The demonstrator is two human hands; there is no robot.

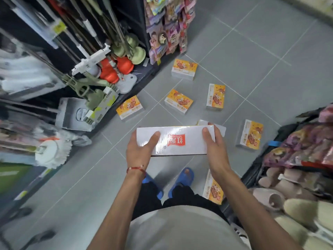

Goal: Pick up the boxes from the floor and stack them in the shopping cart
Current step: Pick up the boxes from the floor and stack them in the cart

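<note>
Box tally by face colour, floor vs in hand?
Orange-faced boxes on the floor: 6
White-faced box, held by left hand and right hand: 1
Total: 7
A white edge behind the held one may be another box; cannot tell.

Single head view, steep downward, close over hands [177, 150], floor [252, 60] beyond.

Orange boxes [178, 101]: six. White box [180, 141]: one. Blue slippers [182, 179]: two.
</note>
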